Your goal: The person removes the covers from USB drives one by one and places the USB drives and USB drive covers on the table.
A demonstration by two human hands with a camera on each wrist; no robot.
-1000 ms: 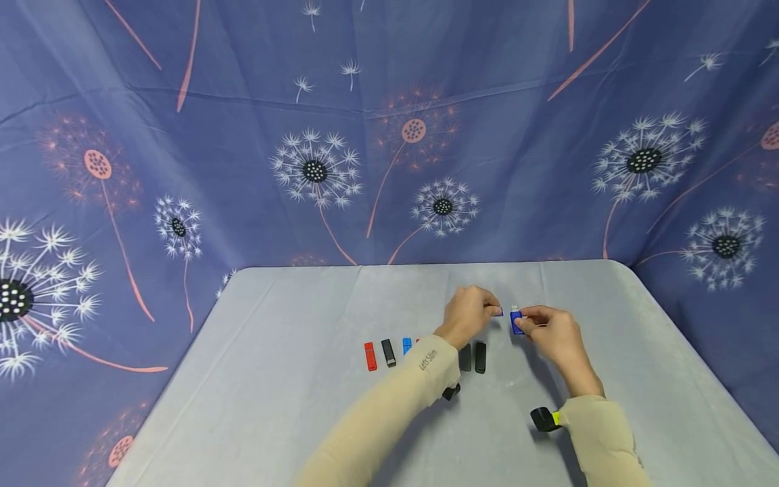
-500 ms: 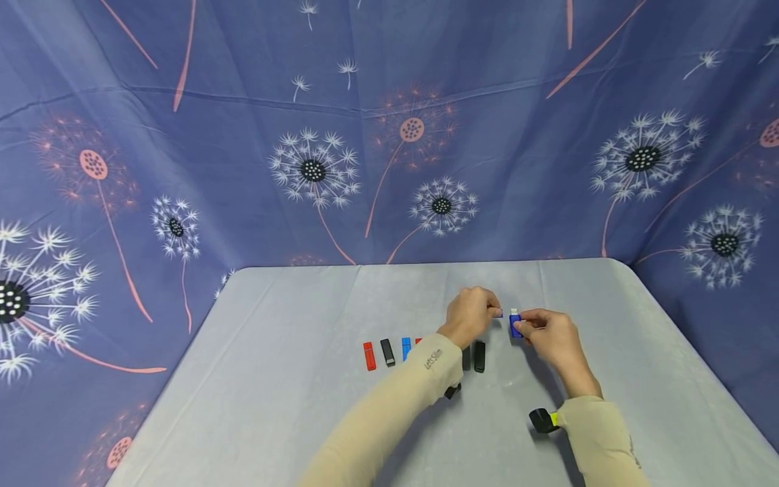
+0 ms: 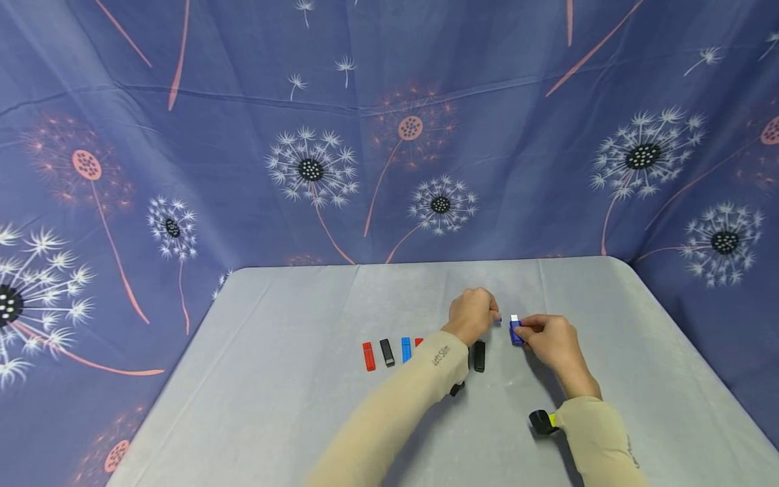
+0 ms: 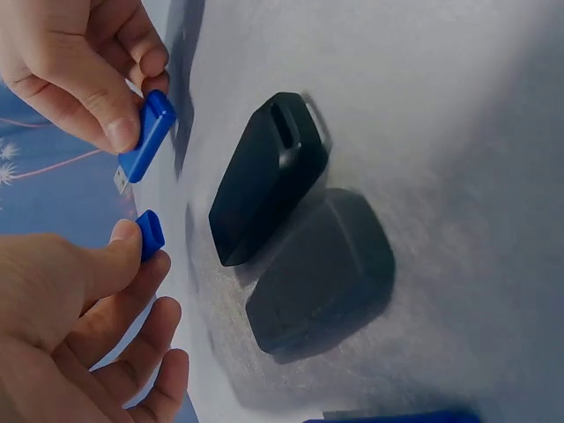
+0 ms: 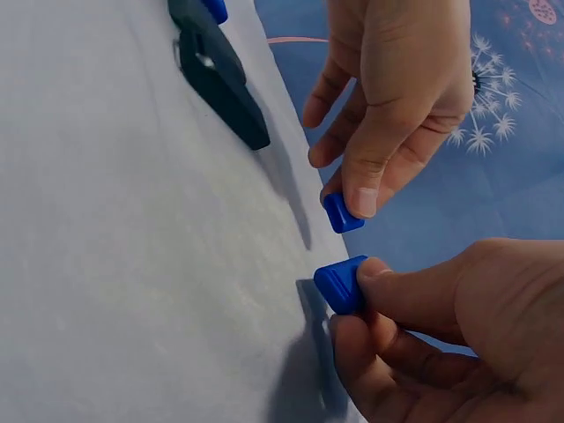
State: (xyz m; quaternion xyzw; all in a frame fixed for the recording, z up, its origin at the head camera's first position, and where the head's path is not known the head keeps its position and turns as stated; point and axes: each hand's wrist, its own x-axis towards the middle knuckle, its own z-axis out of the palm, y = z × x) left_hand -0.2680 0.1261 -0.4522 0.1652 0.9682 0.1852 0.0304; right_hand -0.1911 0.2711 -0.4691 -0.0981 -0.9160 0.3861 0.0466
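My left hand [image 3: 473, 314] pinches a small blue cap [image 4: 151, 234] between thumb and index finger, its other fingers loosely bent. To the right, my right hand [image 3: 552, 340] pinches a blue USB flash drive [image 3: 516, 335] by its body. The drive's metal plug [image 4: 122, 181] is bare and points away from me in the head view. Cap and drive are a short gap apart, both above the table. Below the hands, a black flash drive [image 4: 269, 181] and a dark grey one [image 4: 326, 273] lie side by side on the cloth.
Left along the row on the pale tablecloth [image 3: 292, 406] lie a red drive [image 3: 368, 356], a black drive [image 3: 387, 352], a light blue drive [image 3: 406, 350] and another red drive [image 3: 418, 341]. My left sleeve [image 3: 395, 406] hides part of this row. A patterned curtain [image 3: 389, 67] hangs behind.
My right hand has drawn the blue flash drive slightly toward me. The left hand with the cap has shifted a little right and nearer to me.
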